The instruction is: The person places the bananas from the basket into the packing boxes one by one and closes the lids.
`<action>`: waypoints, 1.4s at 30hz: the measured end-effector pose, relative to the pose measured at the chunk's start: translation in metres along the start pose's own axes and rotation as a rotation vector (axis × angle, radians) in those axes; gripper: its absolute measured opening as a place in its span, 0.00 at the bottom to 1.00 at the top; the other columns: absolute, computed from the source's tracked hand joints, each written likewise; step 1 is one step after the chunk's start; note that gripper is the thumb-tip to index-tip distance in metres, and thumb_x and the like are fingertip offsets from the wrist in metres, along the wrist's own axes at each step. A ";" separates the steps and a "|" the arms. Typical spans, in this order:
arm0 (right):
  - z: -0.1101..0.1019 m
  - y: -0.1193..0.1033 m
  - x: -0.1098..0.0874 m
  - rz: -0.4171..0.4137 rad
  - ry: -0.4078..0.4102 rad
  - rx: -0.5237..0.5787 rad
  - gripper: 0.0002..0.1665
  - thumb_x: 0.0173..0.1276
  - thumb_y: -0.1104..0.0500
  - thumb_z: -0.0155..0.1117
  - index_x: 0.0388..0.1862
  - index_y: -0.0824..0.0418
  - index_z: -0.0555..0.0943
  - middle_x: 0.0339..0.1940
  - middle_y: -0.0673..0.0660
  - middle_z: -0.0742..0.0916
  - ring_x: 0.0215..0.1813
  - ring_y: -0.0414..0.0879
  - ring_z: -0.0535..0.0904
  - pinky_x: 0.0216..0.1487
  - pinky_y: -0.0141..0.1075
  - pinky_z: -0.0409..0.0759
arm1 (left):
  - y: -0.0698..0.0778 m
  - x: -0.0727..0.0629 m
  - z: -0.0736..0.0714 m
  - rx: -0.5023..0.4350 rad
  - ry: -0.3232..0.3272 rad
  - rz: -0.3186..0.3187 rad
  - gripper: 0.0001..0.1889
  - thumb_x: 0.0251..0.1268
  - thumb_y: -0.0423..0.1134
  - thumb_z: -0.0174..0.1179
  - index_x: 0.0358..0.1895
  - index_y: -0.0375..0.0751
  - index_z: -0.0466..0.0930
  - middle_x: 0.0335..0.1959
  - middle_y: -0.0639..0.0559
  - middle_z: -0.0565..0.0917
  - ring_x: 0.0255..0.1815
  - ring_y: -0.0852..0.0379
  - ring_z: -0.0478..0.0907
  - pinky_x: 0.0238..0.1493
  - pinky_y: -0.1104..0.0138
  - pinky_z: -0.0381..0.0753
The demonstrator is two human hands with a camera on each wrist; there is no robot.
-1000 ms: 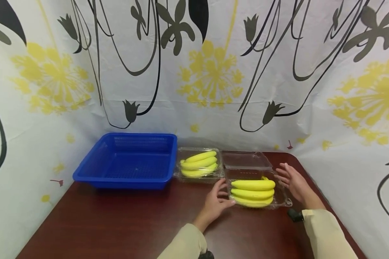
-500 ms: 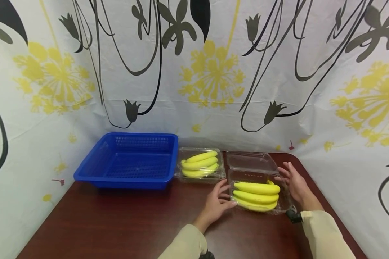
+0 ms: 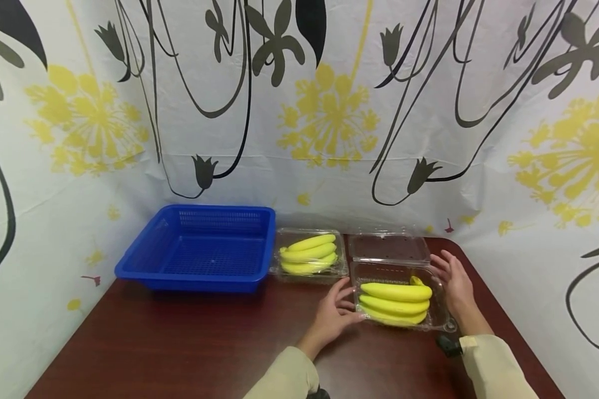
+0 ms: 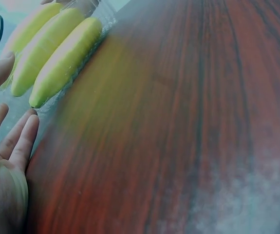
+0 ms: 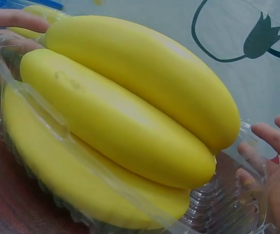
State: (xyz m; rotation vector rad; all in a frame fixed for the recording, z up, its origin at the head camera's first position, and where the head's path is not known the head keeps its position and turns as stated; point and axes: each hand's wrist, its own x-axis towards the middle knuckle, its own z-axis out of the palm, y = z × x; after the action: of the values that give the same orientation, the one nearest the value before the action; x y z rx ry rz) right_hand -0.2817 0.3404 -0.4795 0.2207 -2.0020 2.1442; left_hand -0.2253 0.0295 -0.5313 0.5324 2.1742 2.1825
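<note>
A clear plastic clamshell box (image 3: 438, 315) stands on the right of the table, its lid (image 3: 389, 248) swung back flat behind it. Inside lies a bunch of yellow bananas (image 3: 395, 302), seen close up in the right wrist view. My left hand (image 3: 329, 318) rests against the box's left side, thumb at the front corner and fingers spread along the wall. In the left wrist view the fingertips of that hand (image 4: 6, 151) are right at the plastic edge. At the right wall is my right hand (image 3: 458, 288), fingers loosely extended.
Left of the box stands a second clear clamshell box (image 3: 275, 271) with bananas (image 3: 306, 255), its lid down. A blue plastic basket (image 3: 189, 284) sits farther left. The dark wooden table (image 3: 204, 343) meets a patterned cloth (image 3: 289, 177) behind and at the right.
The box with the bananas has shifted slightly right and toward me, its lid going with it. My right hand has drawn in closer along its right side; the left stays against it.
</note>
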 end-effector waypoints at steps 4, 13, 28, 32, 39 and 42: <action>-0.001 0.002 -0.002 -0.051 -0.006 0.035 0.27 0.81 0.47 0.34 0.72 0.57 0.60 0.56 0.42 0.81 0.52 0.35 0.80 0.47 0.26 0.77 | 0.000 0.000 -0.001 -0.002 -0.009 -0.011 0.45 0.53 0.33 0.74 0.74 0.51 0.61 0.63 0.51 0.77 0.46 0.56 0.81 0.43 0.68 0.81; -0.002 0.006 -0.001 -0.093 0.100 -0.036 0.23 0.82 0.50 0.35 0.69 0.54 0.66 0.55 0.41 0.83 0.53 0.35 0.77 0.47 0.25 0.74 | 0.001 -0.002 0.000 0.010 -0.026 -0.027 0.45 0.51 0.33 0.75 0.74 0.54 0.62 0.62 0.55 0.77 0.45 0.59 0.81 0.44 0.69 0.81; 0.004 0.000 -0.004 -0.134 0.208 -0.071 0.22 0.81 0.50 0.39 0.66 0.54 0.71 0.54 0.44 0.85 0.50 0.38 0.78 0.45 0.26 0.72 | 0.019 -0.009 0.002 0.053 -0.036 0.103 0.43 0.50 0.28 0.73 0.72 0.36 0.62 0.61 0.39 0.76 0.46 0.44 0.82 0.45 0.53 0.82; 0.006 -0.001 -0.003 -0.130 0.255 -0.073 0.22 0.81 0.52 0.39 0.65 0.57 0.72 0.53 0.47 0.85 0.51 0.40 0.78 0.45 0.27 0.73 | 0.036 -0.014 -0.001 0.048 -0.050 0.097 0.42 0.51 0.26 0.72 0.72 0.32 0.62 0.61 0.35 0.76 0.47 0.40 0.81 0.46 0.51 0.81; 0.014 -0.012 -0.007 -0.102 0.298 -0.103 0.22 0.81 0.55 0.39 0.65 0.61 0.73 0.47 0.47 0.86 0.50 0.44 0.76 0.46 0.29 0.72 | 0.041 -0.015 -0.002 0.025 -0.036 0.067 0.41 0.52 0.27 0.72 0.71 0.32 0.62 0.61 0.36 0.76 0.46 0.41 0.82 0.44 0.60 0.83; 0.018 -0.019 -0.008 -0.108 0.293 -0.130 0.23 0.81 0.56 0.39 0.65 0.66 0.73 0.43 0.47 0.85 0.47 0.44 0.76 0.45 0.29 0.73 | 0.041 -0.014 -0.002 0.016 -0.030 0.049 0.42 0.52 0.28 0.72 0.72 0.33 0.62 0.62 0.36 0.76 0.46 0.41 0.81 0.42 0.66 0.82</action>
State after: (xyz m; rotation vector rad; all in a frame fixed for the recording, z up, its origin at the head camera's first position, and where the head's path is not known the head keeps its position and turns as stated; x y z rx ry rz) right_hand -0.2699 0.3236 -0.4622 -0.0059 -1.9035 1.8507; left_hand -0.2032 0.0228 -0.4950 0.6214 2.1892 2.1675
